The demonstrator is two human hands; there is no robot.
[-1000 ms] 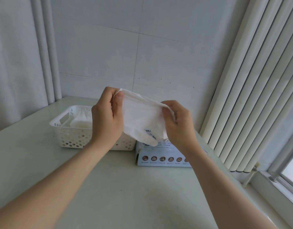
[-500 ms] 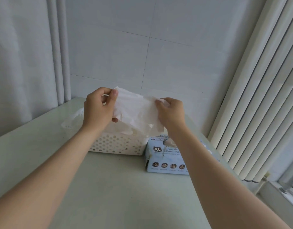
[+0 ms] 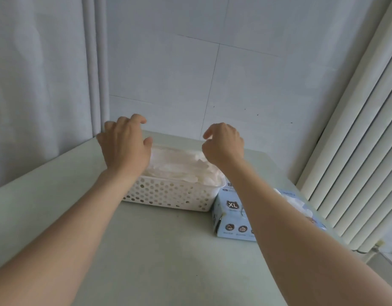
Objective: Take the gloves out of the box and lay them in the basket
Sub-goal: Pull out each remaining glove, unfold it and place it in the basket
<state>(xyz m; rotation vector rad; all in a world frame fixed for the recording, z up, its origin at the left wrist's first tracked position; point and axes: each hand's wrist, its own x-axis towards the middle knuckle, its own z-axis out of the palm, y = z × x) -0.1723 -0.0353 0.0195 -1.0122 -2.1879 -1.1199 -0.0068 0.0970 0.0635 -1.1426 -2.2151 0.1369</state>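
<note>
We have let go of the gloves point(image 3: 179, 166), which now lie piled in the basket point(image 3: 168, 195) by the table point(image 3: 157, 250)'s far edge, the box point(image 3: 230, 217) just beside its right end. Our left hand point(image 3: 124, 146) and right hand point(image 3: 223, 144) hover above, fingers loosely curled, empty.

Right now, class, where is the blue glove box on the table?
In the head view, the glove box lies right of centre on the table, just beside the right end of the white basket, with the right forearm crossing above it.
</note>
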